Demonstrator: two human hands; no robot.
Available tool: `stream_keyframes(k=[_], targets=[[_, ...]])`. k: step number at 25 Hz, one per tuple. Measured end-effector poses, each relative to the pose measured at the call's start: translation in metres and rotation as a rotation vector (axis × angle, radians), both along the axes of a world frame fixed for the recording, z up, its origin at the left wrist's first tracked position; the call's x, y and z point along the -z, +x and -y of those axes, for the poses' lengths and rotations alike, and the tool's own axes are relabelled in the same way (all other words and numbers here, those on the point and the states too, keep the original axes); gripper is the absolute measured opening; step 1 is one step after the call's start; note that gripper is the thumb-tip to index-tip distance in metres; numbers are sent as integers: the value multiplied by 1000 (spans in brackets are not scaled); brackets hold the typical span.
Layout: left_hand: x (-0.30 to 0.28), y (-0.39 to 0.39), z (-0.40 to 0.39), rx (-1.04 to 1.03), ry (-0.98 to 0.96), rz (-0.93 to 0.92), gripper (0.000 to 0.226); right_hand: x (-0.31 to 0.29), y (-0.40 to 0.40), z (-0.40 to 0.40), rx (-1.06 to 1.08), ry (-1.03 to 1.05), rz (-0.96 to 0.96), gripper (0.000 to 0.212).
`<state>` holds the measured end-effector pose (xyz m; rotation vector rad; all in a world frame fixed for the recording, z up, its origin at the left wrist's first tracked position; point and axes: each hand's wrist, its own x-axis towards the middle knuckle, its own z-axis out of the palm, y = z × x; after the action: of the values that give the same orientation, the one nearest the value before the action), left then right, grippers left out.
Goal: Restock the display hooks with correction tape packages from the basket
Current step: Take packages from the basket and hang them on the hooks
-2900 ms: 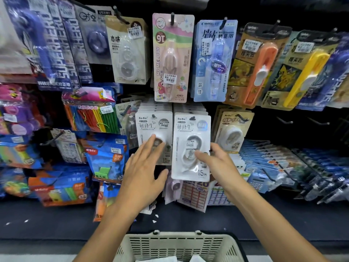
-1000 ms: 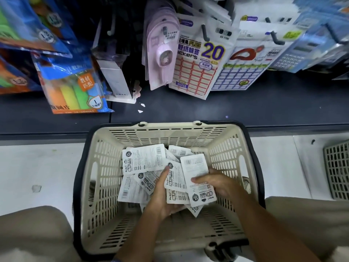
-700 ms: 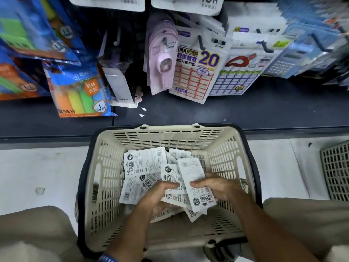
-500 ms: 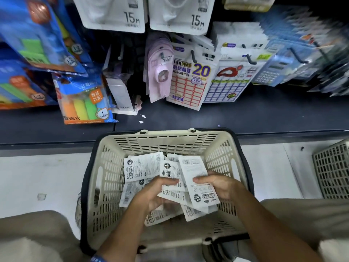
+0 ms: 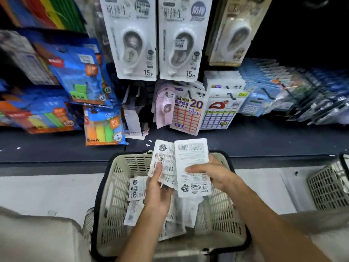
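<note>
Both hands are lifting correction tape packages above the basket (image 5: 113, 186): the left hand (image 5: 157, 193) pinching a loose fan (image 5: 163, 159), the right hand (image 5: 213, 173) gripping one package (image 5: 190, 163). That fan risks sliding back down.

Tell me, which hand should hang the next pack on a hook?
Probably the right hand. It grips one correction tape package on its own, lifted above the basket. The left hand holds several bunched packs, so it's busier.
</note>
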<state>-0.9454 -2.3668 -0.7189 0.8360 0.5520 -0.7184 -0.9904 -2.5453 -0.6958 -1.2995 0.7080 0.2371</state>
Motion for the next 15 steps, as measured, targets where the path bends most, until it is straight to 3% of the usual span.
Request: stream_keyframes(k=[4,8,12,15], targets=[[-56,7,19,86,-84,120,51,-64,4,-1,-150,-127,186,49],[-115,38,21,46,135,505,29,-125,4,12,179,-338,273,48],[-171,64,15,193,278,712,29,-170,5,25,87,-327,275,18],[-202,87,1,315,425,789,32,-190,9,30,155,-387,298,8]])
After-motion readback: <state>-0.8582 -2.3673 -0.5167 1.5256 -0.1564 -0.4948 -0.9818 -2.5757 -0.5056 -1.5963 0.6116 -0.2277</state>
